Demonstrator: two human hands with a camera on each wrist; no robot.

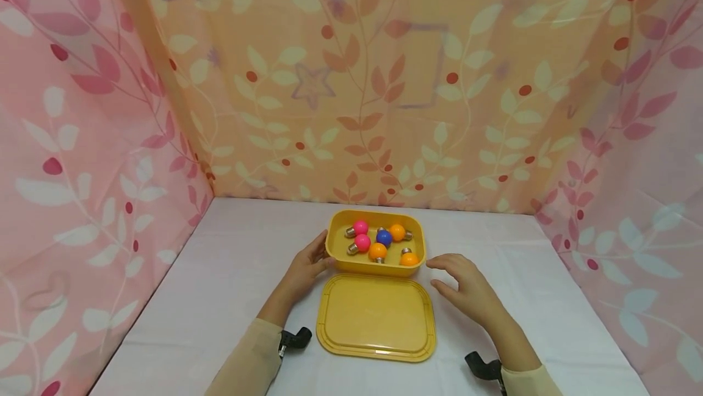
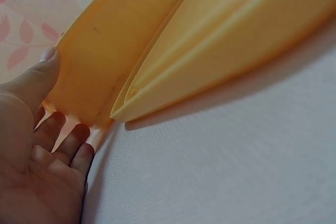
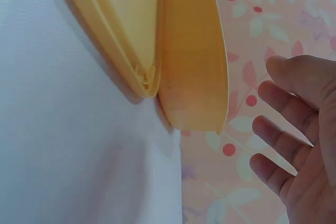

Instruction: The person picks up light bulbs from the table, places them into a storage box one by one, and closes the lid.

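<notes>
A yellow plastic box (image 1: 347, 263) stands uncovered on the table, with several small light bulbs in it. Two have pink globes (image 1: 361, 242), one a blue globe (image 1: 384, 237), and the rest are orange (image 1: 378, 252). My left hand (image 1: 303, 268) rests against the box's left end; the left wrist view puts the thumb (image 2: 48, 61) by the rim and the fingertips along the end wall. Off the right end is my right hand (image 1: 465, 286), fingers loosely spread and holding nothing, with a gap to the box in the right wrist view.
In front of the box lies a flat yellow lid (image 1: 376, 318), its near edge toward me. White cloth (image 1: 263, 225) covers the table. Leaf-patterned curtains (image 1: 351, 79) enclose it at the back and both sides. Each wrist wears a black camera mount (image 1: 296, 338).
</notes>
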